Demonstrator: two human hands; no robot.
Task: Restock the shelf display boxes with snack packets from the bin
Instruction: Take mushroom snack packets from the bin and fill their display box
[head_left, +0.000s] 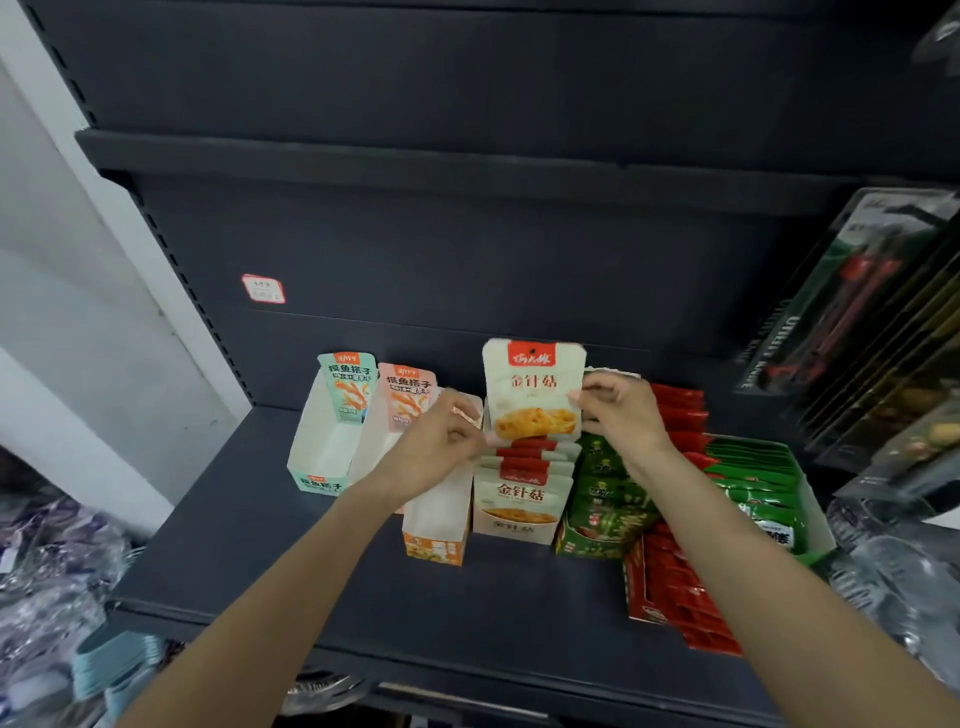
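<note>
Both forearms reach up from the bottom edge over the dark shelf (218, 561). Nearest on it: red packets (675, 587) in a tray, front right. Next row back: orange box (434, 525), looks nearly empty; cream box (522, 499) with mushroom packets stacked upright; green box (602, 499), full; another green tray (763, 488) far right.

Left hand (441, 447) sits at the cream box's left edge, fingers curled. It may be pinching a packet corner or the box wall; cannot tell which. Right hand (618, 410) pinches the right edge of the tall backing card (535, 387) or rearmost packet at the back of the cream box, thumb and fingers closed on it.

Behind left: teal box (324, 441) and pink box (400, 410), both look empty apart from their header cards.

Bin not in view.

Step, as I read it: squaring up the stack in the cream box. Next: let go, fetch more packets, fill the empty boxes. Keep packets upright, faces forward.
</note>
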